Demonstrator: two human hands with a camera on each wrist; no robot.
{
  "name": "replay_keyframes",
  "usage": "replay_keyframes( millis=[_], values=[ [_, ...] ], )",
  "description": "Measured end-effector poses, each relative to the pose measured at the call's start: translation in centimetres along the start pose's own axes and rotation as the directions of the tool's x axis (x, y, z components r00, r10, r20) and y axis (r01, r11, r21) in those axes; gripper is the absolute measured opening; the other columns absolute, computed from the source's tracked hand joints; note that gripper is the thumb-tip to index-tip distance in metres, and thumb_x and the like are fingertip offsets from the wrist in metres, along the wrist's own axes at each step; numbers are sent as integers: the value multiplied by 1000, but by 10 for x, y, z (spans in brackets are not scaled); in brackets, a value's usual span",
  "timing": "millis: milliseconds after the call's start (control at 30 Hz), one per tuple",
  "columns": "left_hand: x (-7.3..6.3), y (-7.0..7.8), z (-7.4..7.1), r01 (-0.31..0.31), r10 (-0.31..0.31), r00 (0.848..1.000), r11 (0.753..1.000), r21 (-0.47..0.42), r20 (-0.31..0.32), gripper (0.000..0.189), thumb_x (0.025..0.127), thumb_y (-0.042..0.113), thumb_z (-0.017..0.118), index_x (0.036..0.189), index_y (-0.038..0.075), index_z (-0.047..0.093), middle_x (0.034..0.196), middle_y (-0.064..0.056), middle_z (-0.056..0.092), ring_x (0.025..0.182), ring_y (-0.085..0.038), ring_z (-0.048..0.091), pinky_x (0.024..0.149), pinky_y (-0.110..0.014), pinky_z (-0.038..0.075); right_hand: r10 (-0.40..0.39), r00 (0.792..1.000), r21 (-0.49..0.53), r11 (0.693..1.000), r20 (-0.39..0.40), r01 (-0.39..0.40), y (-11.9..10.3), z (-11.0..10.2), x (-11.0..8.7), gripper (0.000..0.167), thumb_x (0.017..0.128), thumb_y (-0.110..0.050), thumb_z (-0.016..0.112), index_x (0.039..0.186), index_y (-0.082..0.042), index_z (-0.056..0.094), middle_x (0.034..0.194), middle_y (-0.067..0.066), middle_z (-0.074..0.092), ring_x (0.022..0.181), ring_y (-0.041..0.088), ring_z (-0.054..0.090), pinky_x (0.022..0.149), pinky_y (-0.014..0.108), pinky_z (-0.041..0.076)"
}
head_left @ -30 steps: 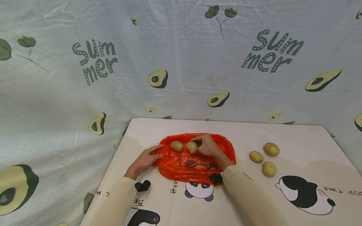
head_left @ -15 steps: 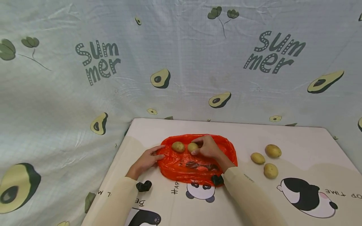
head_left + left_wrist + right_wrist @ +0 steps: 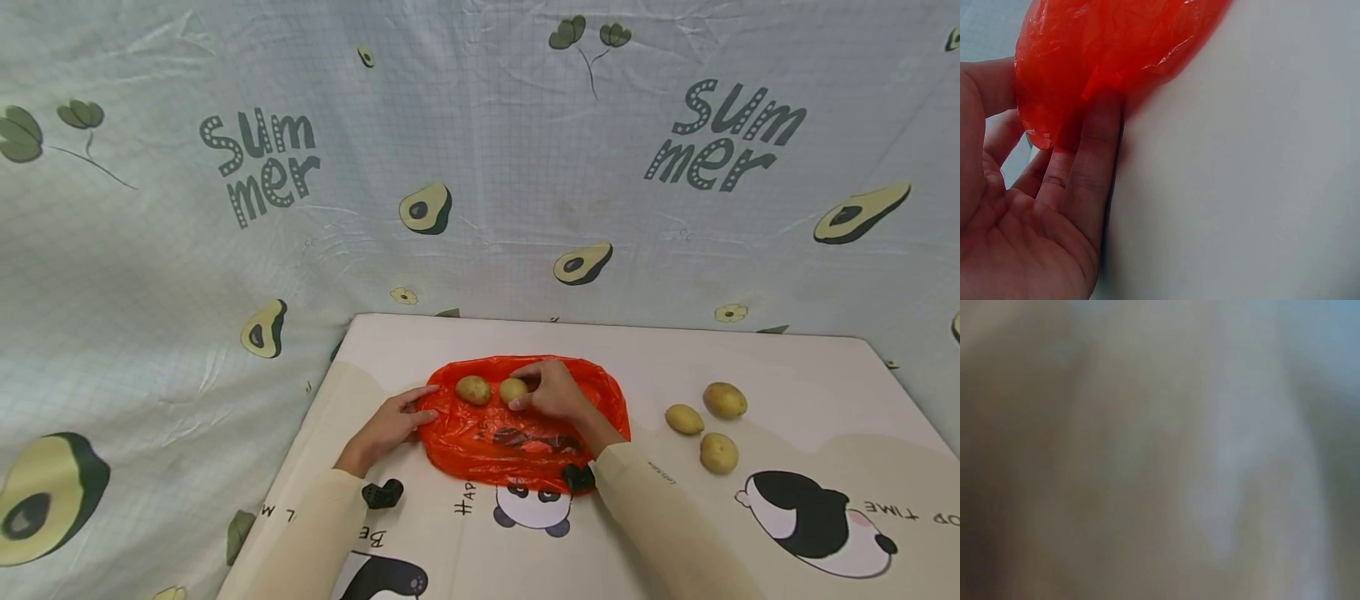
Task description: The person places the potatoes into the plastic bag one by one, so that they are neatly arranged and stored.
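In the head view, a red plastic bag (image 3: 461, 446) lies spread on the table. Two potatoes rest on it near its far side. My right hand (image 3: 551, 390) grips the right-hand potato (image 3: 512, 389) between thumb and fingers. The other potato (image 3: 472, 390) sits just left of it, untouched. At the bag's left edge, my left hand (image 3: 390, 423) holds the plastic. From the left wrist, the left hand (image 3: 1041, 206) has the bag's edge (image 3: 1110, 50) between thumb and fingers, some fingertips hidden behind it. The right wrist view is too blurred to read.
Three more potatoes lie to the right: one at the back (image 3: 724, 400), a smaller one (image 3: 684, 419) and one nearer (image 3: 718, 453). The table (image 3: 787, 375) is covered with a printed cloth. A patterned curtain (image 3: 487, 150) hangs behind and at the left.
The whole head view has shifted slightly. Both hands and the potatoes keep nearly the same places relative to the bag.
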State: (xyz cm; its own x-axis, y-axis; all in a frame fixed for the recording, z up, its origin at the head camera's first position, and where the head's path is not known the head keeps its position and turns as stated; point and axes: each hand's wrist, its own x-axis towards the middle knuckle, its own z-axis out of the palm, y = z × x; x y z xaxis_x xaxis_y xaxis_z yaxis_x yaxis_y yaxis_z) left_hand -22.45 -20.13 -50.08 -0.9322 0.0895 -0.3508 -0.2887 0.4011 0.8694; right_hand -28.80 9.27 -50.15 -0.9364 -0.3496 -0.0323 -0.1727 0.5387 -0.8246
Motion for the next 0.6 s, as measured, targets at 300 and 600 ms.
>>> replay_keyframes(
  millis=[300,600],
  values=[
    [-1,3,1,2,-2,1000,1000,13,-15,52,105,18,60,156,19,50,156,-18,52,108,-23,61,82,-27,58,-1,1000,-9,1000,4,1,2,-1,1,44,82,-15,88,125,-10,77,119,6,76,102,24,62,93,42,58],
    [-3,2,3,-8,8,1000,1000,8,-11,53,104,18,61,156,17,50,145,-17,57,98,-21,60,74,-27,51,23,1000,-19,1000,3,-23,5,1,1,47,82,-16,89,127,-12,76,120,4,75,106,24,62,97,44,59]
  ],
)
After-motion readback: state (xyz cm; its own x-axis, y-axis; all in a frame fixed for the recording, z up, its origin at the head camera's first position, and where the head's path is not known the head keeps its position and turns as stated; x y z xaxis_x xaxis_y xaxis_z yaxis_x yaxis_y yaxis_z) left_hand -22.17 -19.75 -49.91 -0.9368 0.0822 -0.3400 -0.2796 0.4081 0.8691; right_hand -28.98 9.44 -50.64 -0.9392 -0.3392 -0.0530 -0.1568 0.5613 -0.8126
